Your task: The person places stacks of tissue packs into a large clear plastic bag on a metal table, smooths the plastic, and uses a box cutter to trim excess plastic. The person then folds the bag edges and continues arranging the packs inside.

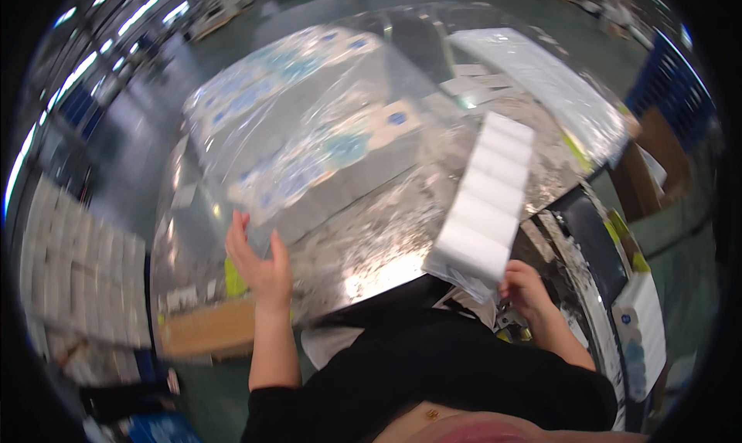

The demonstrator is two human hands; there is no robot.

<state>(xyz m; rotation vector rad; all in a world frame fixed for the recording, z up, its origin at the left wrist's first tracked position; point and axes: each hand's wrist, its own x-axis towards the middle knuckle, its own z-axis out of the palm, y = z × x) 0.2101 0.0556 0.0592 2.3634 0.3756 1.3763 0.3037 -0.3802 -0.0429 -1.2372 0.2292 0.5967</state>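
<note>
My left hand (pixel 262 269) has its fingers apart and holds nothing. It is at the near left corner of a clear plastic bag (pixel 371 84), which is spread over rows of printed packs (pixel 324 165) on the metal table. To the right, a long white pack of several rolls (pixel 487 194), apparently tissue rolls, projects over the table's near edge. My right hand (pixel 524 288) pinches the loose film at its near end; the fingertips are partly hidden behind the pack.
The worn metal tabletop (pixel 359 246) bears a stack of clear plastic bags (pixel 539 84) at the far right and loose white cards (pixel 475 86). A machine with a dark belt (pixel 585 228) adjoins on the right, beside another pack (pixel 640 333). Stacked white packs (pixel 81 263) stand at left.
</note>
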